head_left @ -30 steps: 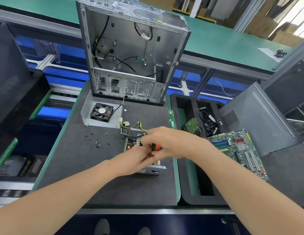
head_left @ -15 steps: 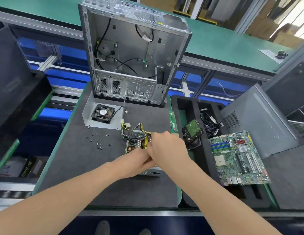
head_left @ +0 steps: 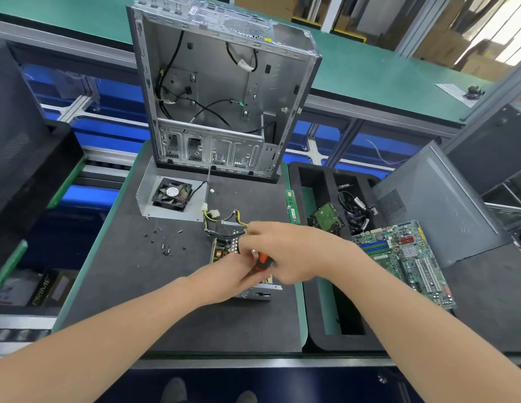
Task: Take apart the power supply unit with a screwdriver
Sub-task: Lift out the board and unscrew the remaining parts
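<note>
The right hand grips the screwdriver, the left hand holds the power supply unit, loose screws lie left of them, a tray just right.

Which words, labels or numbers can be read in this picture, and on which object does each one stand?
"PRIME": on the dark box at the lower left, below the bench.
Too small or blurred to read: the labels on the fan, the memory stick, the hard drive and the motherboard.

Bare hands, 2 grey shoes.
</note>
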Available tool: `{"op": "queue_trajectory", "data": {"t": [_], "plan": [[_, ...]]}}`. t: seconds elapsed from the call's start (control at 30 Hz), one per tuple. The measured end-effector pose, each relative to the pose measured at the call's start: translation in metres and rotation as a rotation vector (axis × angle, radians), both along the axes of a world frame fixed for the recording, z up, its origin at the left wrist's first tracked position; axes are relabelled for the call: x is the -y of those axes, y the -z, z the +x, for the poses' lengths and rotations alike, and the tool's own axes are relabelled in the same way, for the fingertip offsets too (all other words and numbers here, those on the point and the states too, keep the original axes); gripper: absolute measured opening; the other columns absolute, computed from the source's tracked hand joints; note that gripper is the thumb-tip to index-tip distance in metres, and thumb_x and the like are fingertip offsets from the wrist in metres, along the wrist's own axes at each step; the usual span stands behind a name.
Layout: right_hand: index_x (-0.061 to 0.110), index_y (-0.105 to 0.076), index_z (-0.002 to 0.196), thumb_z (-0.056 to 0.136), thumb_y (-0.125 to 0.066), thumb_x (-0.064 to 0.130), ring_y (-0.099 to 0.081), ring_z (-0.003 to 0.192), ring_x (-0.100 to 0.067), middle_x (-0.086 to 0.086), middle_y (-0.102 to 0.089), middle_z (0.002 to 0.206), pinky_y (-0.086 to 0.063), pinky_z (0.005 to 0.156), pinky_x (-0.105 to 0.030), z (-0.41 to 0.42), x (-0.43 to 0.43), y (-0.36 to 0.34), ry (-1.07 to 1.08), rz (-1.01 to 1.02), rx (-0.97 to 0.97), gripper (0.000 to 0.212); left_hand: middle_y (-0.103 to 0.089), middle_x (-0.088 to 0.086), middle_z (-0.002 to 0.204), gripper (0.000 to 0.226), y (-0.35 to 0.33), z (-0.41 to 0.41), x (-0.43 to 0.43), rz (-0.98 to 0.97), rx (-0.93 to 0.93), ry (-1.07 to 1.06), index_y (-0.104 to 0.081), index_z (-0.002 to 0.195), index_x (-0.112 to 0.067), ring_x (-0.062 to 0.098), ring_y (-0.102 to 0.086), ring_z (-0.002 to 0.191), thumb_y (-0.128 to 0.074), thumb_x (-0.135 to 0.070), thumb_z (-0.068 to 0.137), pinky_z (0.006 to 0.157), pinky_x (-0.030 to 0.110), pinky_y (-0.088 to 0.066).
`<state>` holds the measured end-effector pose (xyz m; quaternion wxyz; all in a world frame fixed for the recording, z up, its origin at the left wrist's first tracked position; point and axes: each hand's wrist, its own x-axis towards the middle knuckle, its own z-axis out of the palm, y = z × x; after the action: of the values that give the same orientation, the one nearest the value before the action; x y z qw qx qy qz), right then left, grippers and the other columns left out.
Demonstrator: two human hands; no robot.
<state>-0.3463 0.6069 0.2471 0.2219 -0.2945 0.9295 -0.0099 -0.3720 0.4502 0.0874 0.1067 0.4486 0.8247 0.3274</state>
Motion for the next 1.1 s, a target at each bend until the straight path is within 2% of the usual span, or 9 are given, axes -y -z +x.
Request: {"op": "queue_trajectory", "data": {"t": [0.17,0.33,0.47,0.6,0.7,0.8,0.9,0.97,1.1], "plan": [[0.018,-0.044,0.092,0.099,-0.039,0.071,-0.053,0.077,-0.032,0.001,-0.029,0.068,-0.035,0.063,-0.036,0.015,0.027,0.021,0.558,0.240,-0.332,0.053,-0.048,-0.009,0.068,0.027,-0.002,-0.002,-0.002,-0.001,-0.009,-0.025,-0.021,0.076,-0.041,0.008,-0.046,0.072,-0.030,-0.045,0.101,0.057,0.017,-0.030],[0.018,-0.047,0.094,0.096,-0.058,0.028,-0.060,0.083,-0.040,-0.005,-0.047,0.077,-0.039,0.064,-0.035,0.004,0.023,0.021,0.446,0.112,-0.163,0.015,-0.055,0.011,0.079,0.031,-0.001,-0.005,-0.001,-0.016,0.124,-0.018,-0.035,0.081,-0.029,0.014,-0.050,0.073,-0.033,-0.048,0.105,0.071,0.034,-0.044],[0.016,-0.063,0.094,0.086,-0.067,0.009,-0.060,0.087,-0.029,-0.003,-0.052,0.100,-0.053,0.071,-0.044,-0.005,0.010,-0.001,0.085,0.078,0.020,0.012,-0.041,-0.009,0.066,0.032,-0.005,-0.001,-0.001,-0.034,0.065,-0.065,-0.028,0.082,-0.031,0.017,-0.037,0.067,-0.035,-0.041,0.111,0.066,0.028,-0.038],[0.009,-0.075,0.076,0.070,-0.064,-0.010,-0.052,0.097,-0.024,0.000,-0.044,0.101,-0.047,0.076,-0.040,-0.016,0.005,-0.005,-0.164,0.112,0.042,0.023,-0.064,0.001,0.076,0.048,-0.010,0.001,0.002,0.007,0.081,-0.017,-0.062,0.097,-0.018,0.019,-0.049,0.069,-0.034,-0.057,0.104,0.066,0.031,-0.043],[0.011,-0.071,0.101,0.078,-0.063,-0.003,-0.047,0.100,-0.019,-0.001,-0.048,0.107,-0.045,0.079,-0.036,-0.012,0.001,-0.004,-0.146,0.077,0.044,0.028,-0.058,0.001,0.076,0.039,-0.007,0.001,0.000,-0.011,0.023,0.005,-0.052,0.087,-0.014,0.013,-0.043,0.069,-0.039,-0.044,0.109,0.068,0.028,-0.038],[0.018,-0.050,0.110,0.092,-0.061,0.039,-0.060,0.089,-0.028,-0.001,-0.050,0.097,-0.050,0.068,-0.041,0.003,0.006,0.004,0.087,0.037,-0.133,0.030,-0.051,0.001,0.080,0.020,-0.008,-0.001,0.001,-0.001,0.074,-0.071,-0.046,0.093,-0.017,0.015,-0.045,0.072,-0.039,-0.023,0.111,0.071,0.032,-0.042],[0.019,-0.048,0.104,0.092,-0.021,0.076,-0.050,0.069,-0.033,0.000,-0.034,0.069,-0.033,0.055,-0.036,0.009,0.022,0.012,0.412,0.280,-0.354,0.064,-0.032,-0.020,0.071,0.032,-0.012,0.003,0.005,0.011,0.141,-0.077,-0.043,0.087,-0.026,0.006,-0.034,0.066,-0.024,-0.032,0.113,0.065,0.016,-0.028],[0.016,-0.058,0.108,0.097,-0.025,0.070,-0.050,0.076,-0.034,-0.001,-0.030,0.070,-0.033,0.059,-0.035,0.007,0.028,0.019,0.511,0.254,-0.248,0.064,-0.038,-0.020,0.058,0.034,-0.009,-0.001,0.004,0.016,0.038,-0.051,-0.035,0.074,-0.039,-0.002,-0.047,0.064,-0.031,-0.049,0.106,0.067,0.012,-0.036],[0.018,-0.051,0.096,0.094,-0.059,0.031,-0.060,0.078,-0.037,-0.003,-0.043,0.074,-0.036,0.055,-0.032,-0.002,0.021,0.016,0.389,0.074,-0.104,0.015,-0.061,-0.002,0.077,0.047,-0.006,-0.002,0.002,0.025,0.102,0.016,-0.065,0.094,-0.013,0.021,-0.053,0.075,-0.039,-0.050,0.105,0.074,0.035,-0.049]]}}
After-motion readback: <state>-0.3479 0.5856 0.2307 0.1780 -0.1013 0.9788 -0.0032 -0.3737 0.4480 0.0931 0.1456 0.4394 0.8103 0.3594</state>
